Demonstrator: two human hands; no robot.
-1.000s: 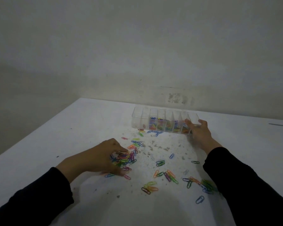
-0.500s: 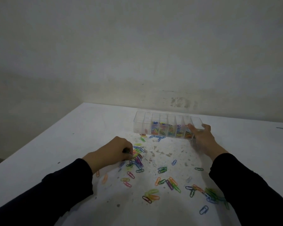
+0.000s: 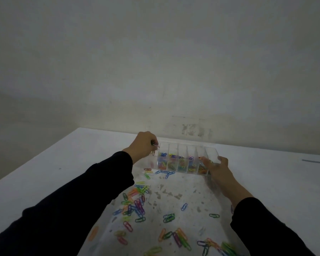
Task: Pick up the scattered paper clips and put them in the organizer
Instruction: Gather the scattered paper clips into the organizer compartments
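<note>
While the left hand (image 3: pixel 143 145) pinches a few small wire paper clips (image 3: pixel 155 149) over the clear plastic organizer's (image 3: pixel 185 159) left end, the right hand (image 3: pixel 217 168) grips its right end — more colourful clips (image 3: pixel 137 204) lie nearer on the white tabletop (image 3: pixel 81 163).

Dim, murky wide-angle view.
Weak flat light greys the wall (image 3: pixel 155 61); dark sleeves (image 3: pixel 78 204) lose detail, edges bend slightly, and everything looks soft and grainy.

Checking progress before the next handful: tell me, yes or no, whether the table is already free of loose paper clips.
No: many coloured paper clips still lie scattered on the table in front of the organizer.
</note>
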